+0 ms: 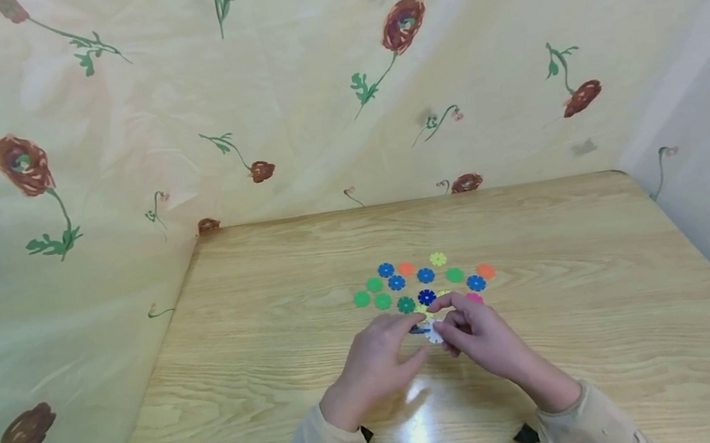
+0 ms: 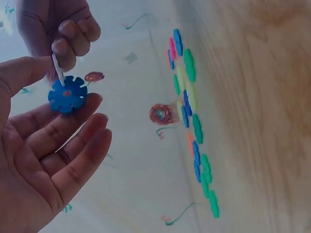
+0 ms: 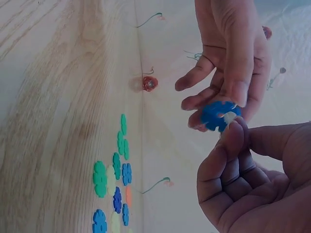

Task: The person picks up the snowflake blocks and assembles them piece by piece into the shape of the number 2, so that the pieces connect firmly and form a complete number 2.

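Note:
Over the table both hands meet at two interlocking plastic discs with notched rims. My left hand (image 1: pixel 380 354) holds the blue disc (image 2: pixel 68 95), its thumb at one edge and fingers behind it. Opposite, my right hand (image 1: pixel 480 332) pinches the white disc (image 1: pixel 433 331) between thumb and index finger. In the left wrist view the white disc stands edge-on at the blue disc's rim, crossing it at an angle. Right fingertips cover much of the white disc in the right wrist view, where the left thumb (image 3: pixel 239 92) lies right at the blue rim.
Loose notched discs lie spread beyond the hands: green (image 1: pixel 362 298), blue (image 1: pixel 425 275), orange (image 1: pixel 485 271), yellow (image 1: pixel 437 259) and pink (image 1: pixel 474 298). They rest on a wood-grain table (image 1: pixel 257 303). Flower-printed cloth (image 1: pixel 296 93) hangs behind and along the sides.

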`<state>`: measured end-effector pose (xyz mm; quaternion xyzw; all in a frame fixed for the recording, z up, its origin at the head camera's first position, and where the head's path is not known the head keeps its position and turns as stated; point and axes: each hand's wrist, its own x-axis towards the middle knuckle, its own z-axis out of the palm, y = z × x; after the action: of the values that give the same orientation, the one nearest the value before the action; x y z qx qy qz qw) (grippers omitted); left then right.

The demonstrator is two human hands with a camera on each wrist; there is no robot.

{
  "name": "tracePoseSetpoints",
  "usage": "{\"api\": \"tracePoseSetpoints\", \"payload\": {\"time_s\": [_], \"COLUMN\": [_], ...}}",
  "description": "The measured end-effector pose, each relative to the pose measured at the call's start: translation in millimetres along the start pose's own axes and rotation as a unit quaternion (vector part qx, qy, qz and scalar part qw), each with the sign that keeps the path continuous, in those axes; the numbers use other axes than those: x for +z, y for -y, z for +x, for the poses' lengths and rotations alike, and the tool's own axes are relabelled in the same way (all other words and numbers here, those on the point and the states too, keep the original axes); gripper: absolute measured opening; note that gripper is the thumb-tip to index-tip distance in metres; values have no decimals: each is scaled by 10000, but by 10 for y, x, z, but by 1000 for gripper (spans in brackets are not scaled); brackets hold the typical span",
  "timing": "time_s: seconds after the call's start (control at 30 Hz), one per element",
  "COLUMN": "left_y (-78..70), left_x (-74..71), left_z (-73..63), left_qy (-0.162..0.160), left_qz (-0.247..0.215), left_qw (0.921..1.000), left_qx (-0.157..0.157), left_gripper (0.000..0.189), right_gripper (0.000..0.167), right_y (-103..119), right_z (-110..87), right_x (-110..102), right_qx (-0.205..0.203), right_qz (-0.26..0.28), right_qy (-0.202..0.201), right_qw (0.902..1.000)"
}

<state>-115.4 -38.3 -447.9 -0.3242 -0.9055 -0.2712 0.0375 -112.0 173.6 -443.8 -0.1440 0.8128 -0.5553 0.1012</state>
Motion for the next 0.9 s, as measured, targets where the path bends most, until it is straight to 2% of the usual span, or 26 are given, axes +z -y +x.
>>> {"api": "tracePoseSetpoints", "payload": {"time_s": [0.13,0.23,0.33,0.47,0.57,0.67,0.77,0.9], "left_y": [22,41,45,56,86,130,170,203], "left_x": [84,146,157,92,19,-29,-48,-53], "left_z": [5,12,14,22,21,8,-7,-23], "left_qy": [7,-55,-67,-128,-202,-235,-249,-242], "left_qz": [-503,-944,-1319,-1556,-1658,-1777,-1982,-2214], "left_qw": [9987,9955,9910,9856,9820,9786,9732,9675], "left_qx": [103,31,-223,-651,-878,-1015,-1138,-1195], "left_gripper": [52,49,44,40,41,41,40,39], "right_gripper": [29,29,28,25,21,15,12,13], "right_y": [-23,-34,-45,-75,-121,-181,-261,-374], "right_z": [11,22,33,58,85,122,187,289], "right_x": [26,45,54,35,0,-26,-24,26], "right_qx": [-53,-94,-67,-22,38,133,228,466], "right_qz": [202,293,246,105,-378,-1123,-1875,-2670], "right_qy": [82,175,214,114,-152,-422,-523,-434], "right_qw": [9997,9994,9994,9999,9992,9927,9806,9616]}}
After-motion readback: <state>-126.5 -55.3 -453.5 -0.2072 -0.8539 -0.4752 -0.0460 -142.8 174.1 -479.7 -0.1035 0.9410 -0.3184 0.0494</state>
